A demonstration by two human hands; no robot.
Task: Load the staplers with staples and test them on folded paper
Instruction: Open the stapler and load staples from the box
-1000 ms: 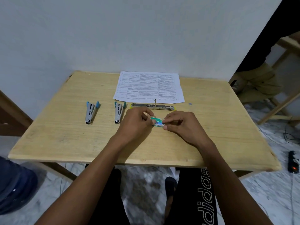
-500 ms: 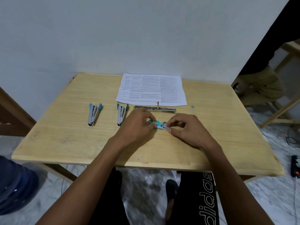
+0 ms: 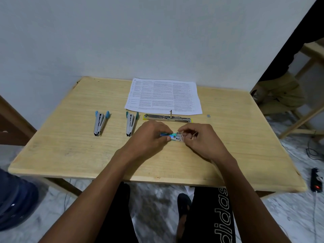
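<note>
Pulled further open than half a second ago, with its inner tray drawn rightward: staple box (image 3: 172, 137) near the middle of the table (image 3: 70, 155), sleeve pinched in the left hand (image 3: 149, 137), tray end pinched by curled fingertips of the right hand (image 3: 199, 141). Risks a sudden release if tugged too hard, snapping or scattering staple strips across the table, short of the opened stapler (image 3: 167, 118) waiting just behind toward the far edge.

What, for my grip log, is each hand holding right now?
Left hand: grips the staple box.
Right hand: pinches the same box's open end.
</note>
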